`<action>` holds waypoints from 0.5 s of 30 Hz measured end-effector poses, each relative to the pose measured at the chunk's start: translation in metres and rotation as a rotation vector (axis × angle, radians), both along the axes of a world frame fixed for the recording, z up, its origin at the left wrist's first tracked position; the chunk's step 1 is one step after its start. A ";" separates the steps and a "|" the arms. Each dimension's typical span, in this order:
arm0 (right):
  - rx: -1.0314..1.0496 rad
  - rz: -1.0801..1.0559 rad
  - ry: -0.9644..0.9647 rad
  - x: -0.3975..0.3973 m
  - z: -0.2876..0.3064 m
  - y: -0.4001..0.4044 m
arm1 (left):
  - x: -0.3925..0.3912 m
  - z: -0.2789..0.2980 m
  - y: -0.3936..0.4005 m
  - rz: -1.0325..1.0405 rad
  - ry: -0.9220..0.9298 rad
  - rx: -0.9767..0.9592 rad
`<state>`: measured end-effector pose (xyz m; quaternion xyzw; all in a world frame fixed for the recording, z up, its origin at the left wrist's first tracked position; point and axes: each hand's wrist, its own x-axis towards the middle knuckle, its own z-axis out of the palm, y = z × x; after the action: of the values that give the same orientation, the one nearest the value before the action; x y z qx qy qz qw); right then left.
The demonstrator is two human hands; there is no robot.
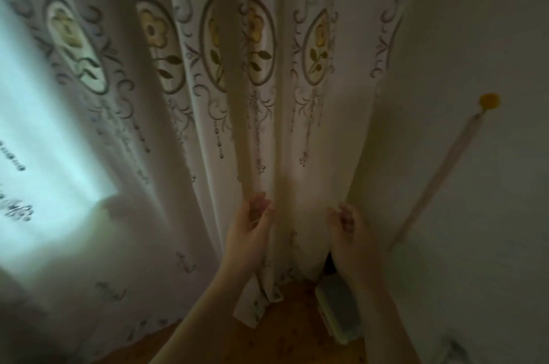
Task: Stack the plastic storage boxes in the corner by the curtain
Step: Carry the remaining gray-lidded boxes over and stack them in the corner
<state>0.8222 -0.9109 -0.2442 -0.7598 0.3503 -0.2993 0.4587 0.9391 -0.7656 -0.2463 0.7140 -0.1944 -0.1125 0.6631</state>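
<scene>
- The storage box [338, 311] is pale, whitish-green plastic with a flat lid, seen edge-on and blurred; only one shows.
- It stands on the wooden floor [285, 331] in the corner, just beside the wall [475, 185] and below the curtain hem.
- The right hand [350, 233] hovers above the box, apart from it, its grip released with fingers loosely curled round nothing.
- The left hand [252, 227] is raised against a fold of the curtain [208, 126], fingers loosely bent; I cannot tell whether it pinches the cloth.
- The curtain is cream with embroidered oval flower medallions and scrolls, hanging in deep folds to the floor.
- A yellow round knob [488, 101] sits on the wall, with a pale strap [436, 179] hanging slantwise below it.
</scene>
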 end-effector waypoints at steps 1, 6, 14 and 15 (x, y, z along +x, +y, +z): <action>-0.002 0.031 0.004 0.003 0.000 0.008 | 0.000 0.001 0.009 0.012 -0.004 -0.010; -0.053 0.180 0.018 0.028 0.008 0.061 | 0.001 0.000 0.074 0.149 -0.029 -0.034; -0.020 0.451 -0.014 0.048 0.016 0.182 | -0.013 0.006 0.203 0.408 -0.096 -0.004; -0.027 0.471 -0.010 0.047 0.016 0.198 | -0.018 0.006 0.221 0.434 -0.102 0.007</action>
<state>0.8697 -0.7124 -0.2278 -0.8251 0.1569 -0.1923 0.5075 0.9208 -0.5450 -0.2400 0.7462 -0.0689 0.0684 0.6586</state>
